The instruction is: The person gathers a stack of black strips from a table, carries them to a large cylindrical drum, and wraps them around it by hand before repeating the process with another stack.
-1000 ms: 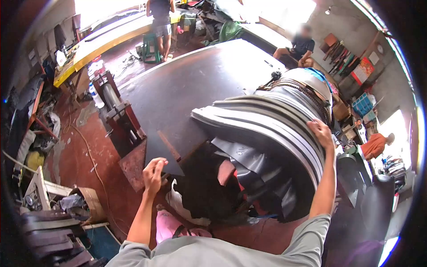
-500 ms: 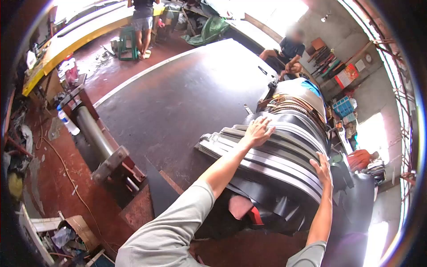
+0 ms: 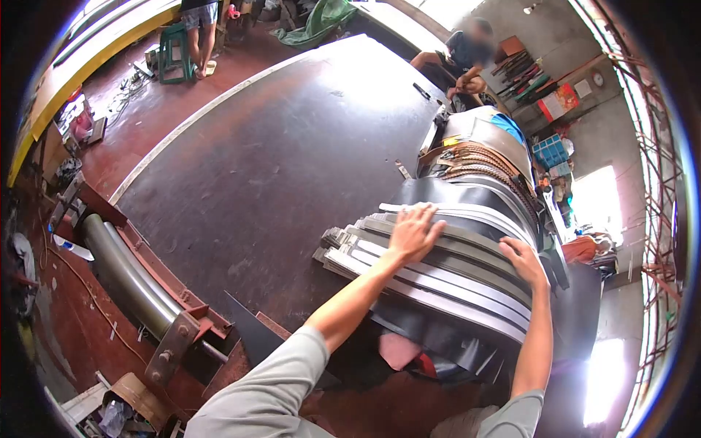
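Observation:
Long, flat black, grey and white strips [image 3: 456,274] lie side by side in a stack on the dark table, their ends fanned at the left. My left hand [image 3: 416,233] rests palm down over the strips, fingers spread, its fingertips at a pale strip [image 3: 467,212] on the far side. Toward the right ends of the strips is my right hand [image 3: 524,261], fingers apart and holding nothing. Black sheet material [image 3: 467,191] lies just beyond the strips, and more black sheeting [image 3: 445,339] hangs at the near edge.
The broad dark table [image 3: 277,153] stretches away to the left. Brown braided cords [image 3: 478,160] lie beyond the strips. A metal roller [image 3: 131,274] in a red frame stands at left. One person [image 3: 467,62] sits at the far edge; another [image 3: 198,33] stands by a green stool [image 3: 174,55].
The view has shifted, so the table and roller sit differently in it. My right hand has moved farther over the strips, away from me; my left hand still lies on them.

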